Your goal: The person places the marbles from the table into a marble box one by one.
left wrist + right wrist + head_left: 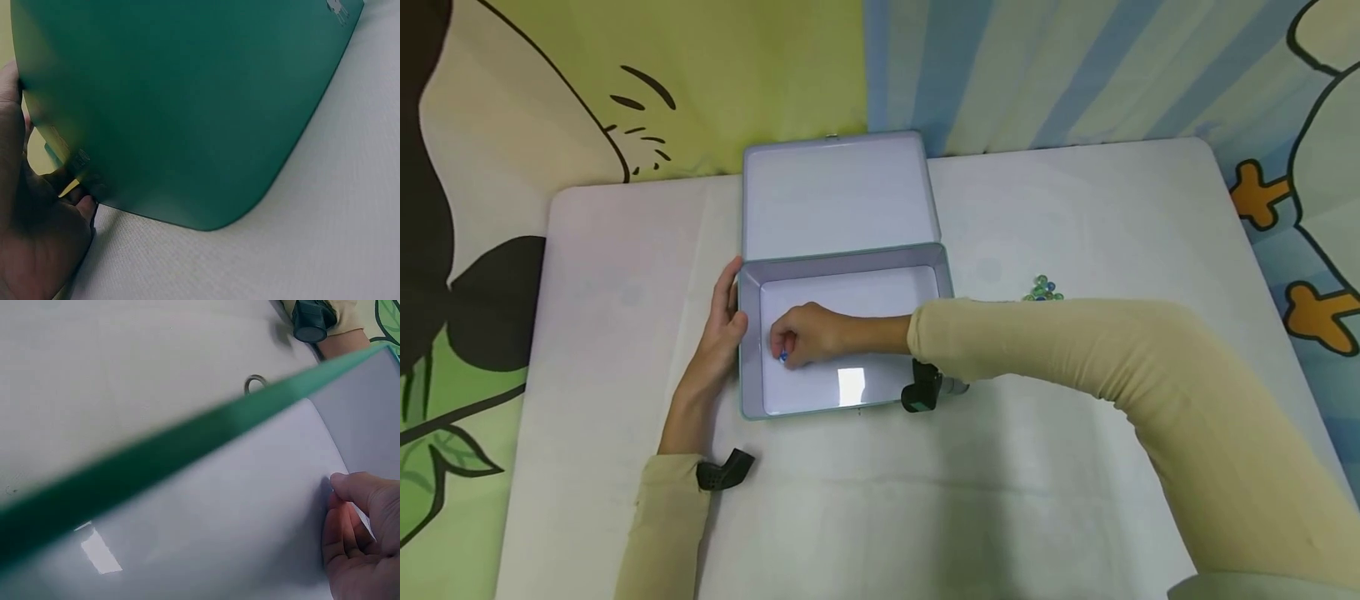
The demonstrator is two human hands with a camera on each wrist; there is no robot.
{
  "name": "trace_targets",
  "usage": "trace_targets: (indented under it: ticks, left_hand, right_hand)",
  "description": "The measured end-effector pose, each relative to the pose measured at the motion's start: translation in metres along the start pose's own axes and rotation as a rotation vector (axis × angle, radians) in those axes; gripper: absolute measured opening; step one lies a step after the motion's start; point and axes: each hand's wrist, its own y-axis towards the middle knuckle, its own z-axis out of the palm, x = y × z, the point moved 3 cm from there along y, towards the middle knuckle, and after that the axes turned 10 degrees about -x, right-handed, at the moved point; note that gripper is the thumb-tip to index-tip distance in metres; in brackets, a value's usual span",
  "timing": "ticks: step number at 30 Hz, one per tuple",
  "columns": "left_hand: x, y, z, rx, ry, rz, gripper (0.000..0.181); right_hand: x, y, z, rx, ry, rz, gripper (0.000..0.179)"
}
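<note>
One blue marble [783, 356] sits at the fingertips of the right hand [805, 333], inside the box at about 8 o'clock from its centre. Thumb and fingers are drawn narrow in a pinch about it; the right wrist view shows that pinch closely, but the marble cannot be made out there. The single box [805, 413] has one lid [835, 200], laid back toward 12 o'clock. At 9 o'clock the left hand [717, 346] lies along the box's outside, fingers extended, thumb at the rim.

Only the left wrist view shows that side's broad green face [187, 112], with a small printed figure [337, 9] at 1 o'clock. Only the right wrist view clearly shows one metal ring [247, 382], just outside the near wall.

Just above 3 o'clock from the box, one cluster of green and blue marbles [1042, 287] lies on the white table [1075, 467]; the right sleeve [1052, 342] meets its lower edge, so an exact count cannot be told. Two black wrist cameras [725, 471] show, one per arm.
</note>
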Motion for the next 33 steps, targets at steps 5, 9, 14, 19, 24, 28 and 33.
trace_targets:
  ticks: [5,9,14,19,24,28,33]
  left_hand:
    - [0.002,0.0,0.001,-0.003,0.006,-0.008,0.088]
    - [0.003,0.001,0.002,-0.002,0.017,-0.006,0.088]
    - [0.003,0.002,0.001,-0.007,0.031,0.002,0.088]
    - [0.004,0.0,0.0,0.004,0.05,0.004,0.086]
    - [0.005,-0.004,-0.001,0.007,0.068,0.0,0.087]
    - [0.004,-0.005,-0.003,0.001,0.081,-0.001,0.087]
    - [0.001,-0.006,-0.004,-0.009,0.088,-0.003,0.085]
  right_hand:
    - [0.0,-0.003,-0.004,0.006,-0.016,0.017,0.019]
    - [0.006,-0.02,-0.021,-0.006,0.012,0.056,0.03]
    - [0.022,-0.078,-0.057,-0.099,0.211,0.029,0.03]
    - [0.015,-0.169,-0.074,-0.34,0.383,-0.074,0.025]
    - [-0.03,-0.25,-0.058,-0.726,0.445,-0.02,0.024]
    - [-0.065,-0.284,-0.04,-0.925,0.442,0.127,0.025]
    - [-0.098,-0.301,-0.025,-0.98,0.378,0.272,0.024]
